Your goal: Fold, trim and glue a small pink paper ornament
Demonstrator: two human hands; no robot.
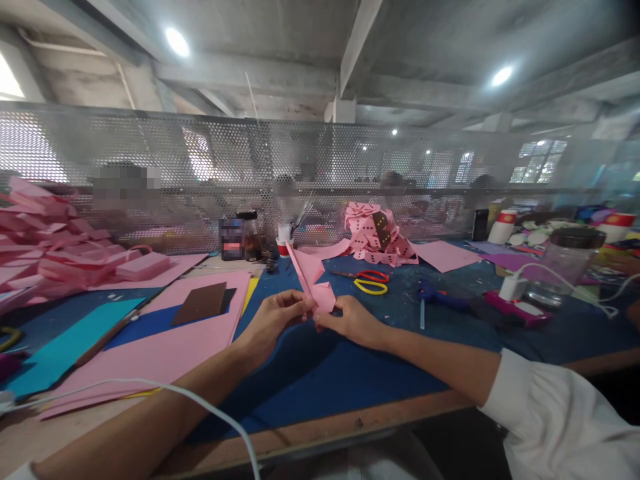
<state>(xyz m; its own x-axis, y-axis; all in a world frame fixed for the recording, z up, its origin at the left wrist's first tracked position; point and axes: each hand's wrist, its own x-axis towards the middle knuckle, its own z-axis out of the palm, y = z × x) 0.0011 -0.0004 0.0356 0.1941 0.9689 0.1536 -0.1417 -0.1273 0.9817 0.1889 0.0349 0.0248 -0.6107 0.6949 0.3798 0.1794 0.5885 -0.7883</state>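
A folded piece of pink paper (314,283) is held up between both hands over the blue mat (320,387). My left hand (280,317) pinches its lower left edge between thumb and fingers. On the other side, my right hand (353,322) pinches the lower right corner. The paper has a long upright strip and a smaller folded flap. Just beyond the hands lie scissors (373,281) with red and yellow handles. Behind them sits a heap of pink paper pieces (377,233) with dark dots.
Pink sheets (175,360) with a brown piece (203,303) lie left, beside a teal strip (75,343) and a pink paper pile (65,247). At right are a blue glue gun (443,295), a clear jar (563,267) and white cables. A perforated screen (310,153) stands behind.
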